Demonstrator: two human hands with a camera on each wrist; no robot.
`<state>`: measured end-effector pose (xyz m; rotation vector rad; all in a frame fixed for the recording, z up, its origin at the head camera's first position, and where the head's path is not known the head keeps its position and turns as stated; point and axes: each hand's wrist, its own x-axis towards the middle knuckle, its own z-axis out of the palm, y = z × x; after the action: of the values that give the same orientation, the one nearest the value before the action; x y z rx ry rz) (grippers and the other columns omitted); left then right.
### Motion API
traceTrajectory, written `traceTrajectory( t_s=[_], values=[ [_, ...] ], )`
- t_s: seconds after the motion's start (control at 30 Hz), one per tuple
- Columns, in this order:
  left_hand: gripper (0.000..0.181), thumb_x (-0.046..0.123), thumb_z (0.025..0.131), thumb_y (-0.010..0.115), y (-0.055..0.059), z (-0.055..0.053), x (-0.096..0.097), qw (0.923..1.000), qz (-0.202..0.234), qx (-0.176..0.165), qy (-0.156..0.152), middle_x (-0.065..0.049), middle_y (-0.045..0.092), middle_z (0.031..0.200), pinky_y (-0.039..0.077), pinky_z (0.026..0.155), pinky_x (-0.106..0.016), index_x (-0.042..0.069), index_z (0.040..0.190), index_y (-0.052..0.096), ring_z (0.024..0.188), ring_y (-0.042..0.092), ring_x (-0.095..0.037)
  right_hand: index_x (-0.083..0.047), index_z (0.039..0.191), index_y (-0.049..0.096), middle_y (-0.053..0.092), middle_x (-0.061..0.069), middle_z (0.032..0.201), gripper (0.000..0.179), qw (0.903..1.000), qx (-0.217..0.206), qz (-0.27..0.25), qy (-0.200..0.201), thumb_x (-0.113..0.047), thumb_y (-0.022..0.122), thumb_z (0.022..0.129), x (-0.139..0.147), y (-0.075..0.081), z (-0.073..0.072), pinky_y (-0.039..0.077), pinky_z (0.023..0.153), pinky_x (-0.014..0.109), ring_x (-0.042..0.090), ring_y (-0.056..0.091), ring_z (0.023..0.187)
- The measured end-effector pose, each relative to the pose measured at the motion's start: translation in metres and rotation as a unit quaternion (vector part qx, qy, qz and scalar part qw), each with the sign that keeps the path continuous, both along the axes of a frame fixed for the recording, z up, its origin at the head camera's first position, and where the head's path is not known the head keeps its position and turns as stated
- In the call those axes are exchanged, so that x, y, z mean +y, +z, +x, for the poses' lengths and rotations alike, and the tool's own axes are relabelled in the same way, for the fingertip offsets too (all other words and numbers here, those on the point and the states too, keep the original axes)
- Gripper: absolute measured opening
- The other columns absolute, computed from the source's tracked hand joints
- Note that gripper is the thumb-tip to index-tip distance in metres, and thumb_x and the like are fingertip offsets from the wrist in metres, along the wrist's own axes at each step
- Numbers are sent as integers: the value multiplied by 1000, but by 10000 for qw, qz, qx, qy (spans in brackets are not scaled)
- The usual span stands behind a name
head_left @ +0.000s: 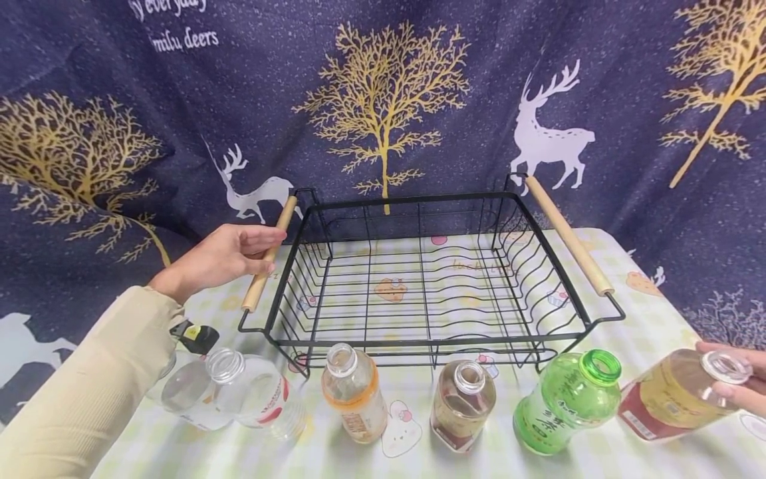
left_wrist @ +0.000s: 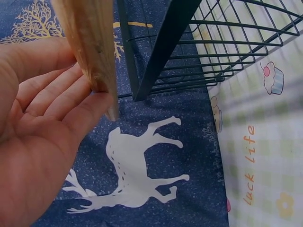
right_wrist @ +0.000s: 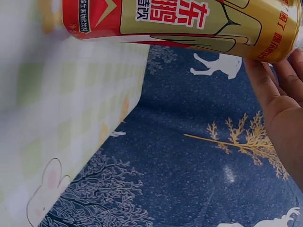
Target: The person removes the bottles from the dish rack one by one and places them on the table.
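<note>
A black wire dish rack (head_left: 427, 342) with wooden handles stands on the table. My left hand (head_left: 230, 256) holds its left wooden handle (head_left: 258, 287) between thumb and fingers; the left wrist view shows the fingertips (left_wrist: 102, 99) against the wood. At the far right my right hand (head_left: 751, 379) grips a plastic bottle (head_left: 670, 392) near its uncapped neck. That bottle has a gold and red label with Chinese characters, plain in the right wrist view, and it leans. Part of the right hand lies outside the head view.
Along the front stand more uncapped bottles: clear ones (head_left: 257, 392), one with an orange band (head_left: 356, 396), a brownish one (head_left: 462, 406) and a green one (head_left: 565, 402). A checked cloth (head_left: 413, 459) covers the table. Behind hangs a dark blue curtain (head_left: 257, 86) with deer and trees.
</note>
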<state>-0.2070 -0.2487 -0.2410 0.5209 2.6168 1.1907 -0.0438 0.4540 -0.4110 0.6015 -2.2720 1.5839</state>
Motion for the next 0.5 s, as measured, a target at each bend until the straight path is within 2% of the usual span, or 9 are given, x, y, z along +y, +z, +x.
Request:
traceTrajectory(
  t_s=[0.17,0.3,0.4,0.5],
  values=[
    [59,-8,90,67,-1,1,0,10000,35,44,-26,-24,46,147,47,92,-14,-10,144,44,137,43,-37,-34,129,64,67,-17,122,90,10000,21,44,18,38,51,76,4,-4,-3,48,79,4,-8,63,103],
    [59,-10,90,66,-2,1,1,9999,22,90,-88,-25,45,147,48,92,-14,-11,144,43,137,43,-38,-29,131,64,67,-15,124,88,9993,80,-246,265,39,49,76,5,-3,-6,47,82,4,-7,63,105],
    [58,-12,90,64,-2,0,3,9997,-5,137,-182,-27,44,147,48,94,-18,-13,144,42,137,42,-39,-22,131,65,66,-12,126,85,9966,38,-655,498,40,47,75,3,-1,-7,47,83,4,-4,64,106],
    [57,-14,90,63,-2,-1,6,9991,-70,288,-309,-29,43,146,48,99,-28,-15,142,42,137,41,-41,-14,133,64,66,-9,128,84,9937,102,-958,577,41,50,71,-2,2,-7,47,84,5,-3,64,107]
  ],
)
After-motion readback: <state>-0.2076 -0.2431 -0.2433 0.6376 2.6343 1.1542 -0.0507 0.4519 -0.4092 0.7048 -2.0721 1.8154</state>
